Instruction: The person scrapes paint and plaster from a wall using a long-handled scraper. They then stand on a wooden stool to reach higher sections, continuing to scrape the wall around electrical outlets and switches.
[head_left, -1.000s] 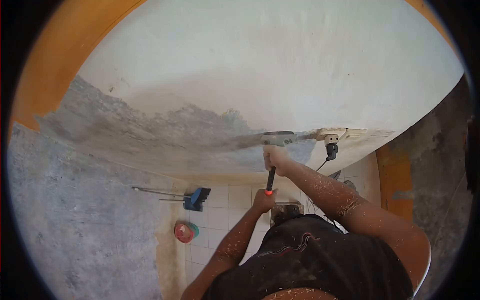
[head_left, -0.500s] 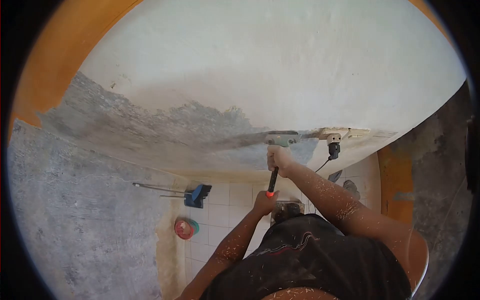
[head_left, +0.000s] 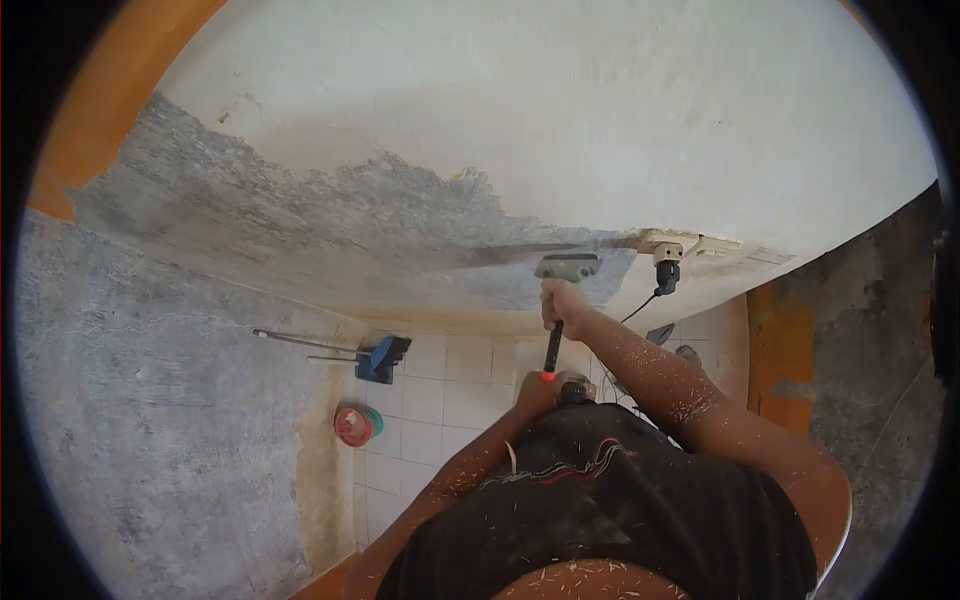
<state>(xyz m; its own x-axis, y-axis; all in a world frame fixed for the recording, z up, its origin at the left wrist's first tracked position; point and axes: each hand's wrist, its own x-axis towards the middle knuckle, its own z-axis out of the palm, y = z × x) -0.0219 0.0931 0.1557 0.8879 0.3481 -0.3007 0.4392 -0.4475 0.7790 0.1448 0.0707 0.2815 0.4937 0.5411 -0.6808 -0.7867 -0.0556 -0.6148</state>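
A long-handled wall scraper with a wide head rests at the lower part of the wall, its blade close to or on a bare grey patch. Just below the head, my right hand is closed around the dark handle. Farther down, by an orange-red band, my left hand grips the handle's end near my body. White paint covers the wall above the rough grey strip. Pale flakes speckle both forearms and my dark shirt.
Right of the scraper, a wall socket holds a black plug with a hanging cable. On the tiled floor at left are a blue dustpan and a red bucket. A grey side wall stands left.
The scraper and both hands have moved down the wall, toward my body, relative to the socket. The view has shifted slightly. Both hands keep their hold on the handle.
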